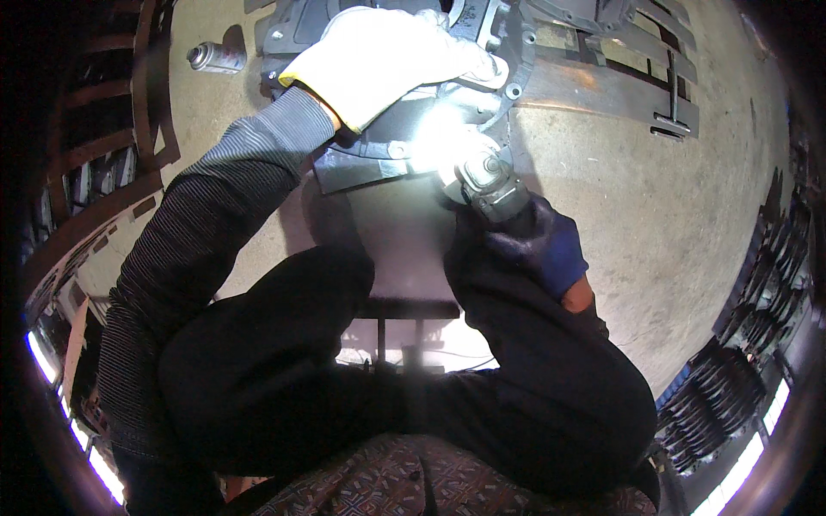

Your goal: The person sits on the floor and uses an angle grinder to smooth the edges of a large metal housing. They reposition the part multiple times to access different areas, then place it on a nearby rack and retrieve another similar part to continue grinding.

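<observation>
A grey metal casting (pixel 366 148) with bolt holes along its flange lies in front of me at the top of the view. My left hand (pixel 379 64), in a white glove with a yellow cuff edge, rests on it. One gloved digit stretches to the right over the casting; the other fingers are partly out of sight. My right hand (pixel 551 245), in a dark blue glove, is closed round what looks like an angle grinder (pixel 489 182). The tool's head is at the casting's near right edge. Bright glare there hides whether they touch.
A spray can (pixel 217 58) lies on the concrete floor at left. Wooden pallet boards (pixel 594 90) and a T-shaped metal tool (pixel 673 95) are at right. Racks of dark parts (pixel 723 387) line the right side. A dark stool-like seat (pixel 409 307) shows between my legs.
</observation>
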`<control>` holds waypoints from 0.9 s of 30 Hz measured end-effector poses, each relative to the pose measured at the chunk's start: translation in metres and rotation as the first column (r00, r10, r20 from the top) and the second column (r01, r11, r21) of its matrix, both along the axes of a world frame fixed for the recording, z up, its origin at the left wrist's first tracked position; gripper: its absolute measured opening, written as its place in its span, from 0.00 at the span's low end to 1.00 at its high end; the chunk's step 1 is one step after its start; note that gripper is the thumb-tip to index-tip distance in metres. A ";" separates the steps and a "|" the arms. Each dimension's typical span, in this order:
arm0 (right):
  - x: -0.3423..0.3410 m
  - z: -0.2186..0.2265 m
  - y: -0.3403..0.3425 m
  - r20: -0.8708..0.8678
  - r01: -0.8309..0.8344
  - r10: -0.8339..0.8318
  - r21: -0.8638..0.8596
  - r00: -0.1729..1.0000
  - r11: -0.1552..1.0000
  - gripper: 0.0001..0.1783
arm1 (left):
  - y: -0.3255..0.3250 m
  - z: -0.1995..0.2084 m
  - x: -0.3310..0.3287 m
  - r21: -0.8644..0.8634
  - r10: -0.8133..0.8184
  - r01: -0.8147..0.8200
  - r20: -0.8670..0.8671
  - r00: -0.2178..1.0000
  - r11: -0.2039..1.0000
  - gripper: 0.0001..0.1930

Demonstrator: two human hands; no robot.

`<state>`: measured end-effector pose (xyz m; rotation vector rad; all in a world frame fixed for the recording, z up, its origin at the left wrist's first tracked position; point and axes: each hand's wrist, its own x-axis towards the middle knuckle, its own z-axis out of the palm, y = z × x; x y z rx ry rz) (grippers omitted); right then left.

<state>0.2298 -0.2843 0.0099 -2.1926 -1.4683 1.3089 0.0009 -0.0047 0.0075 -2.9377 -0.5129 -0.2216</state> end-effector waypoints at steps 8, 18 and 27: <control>0.003 0.001 -0.010 0.006 -0.001 0.001 -0.004 1.000 1.000 0.50 | -0.005 0.011 0.002 -0.156 0.005 0.006 0.070 0.998 0.988 0.18; 0.006 0.003 -0.011 0.003 0.030 -0.030 0.019 1.000 0.999 0.48 | -0.001 0.020 0.003 -0.227 -0.051 0.060 0.047 0.998 0.972 0.20; 0.006 0.001 -0.001 -0.073 0.062 -0.061 0.013 0.995 0.998 0.46 | -0.009 -0.002 0.011 -0.244 0.088 -0.081 0.019 0.996 0.966 0.19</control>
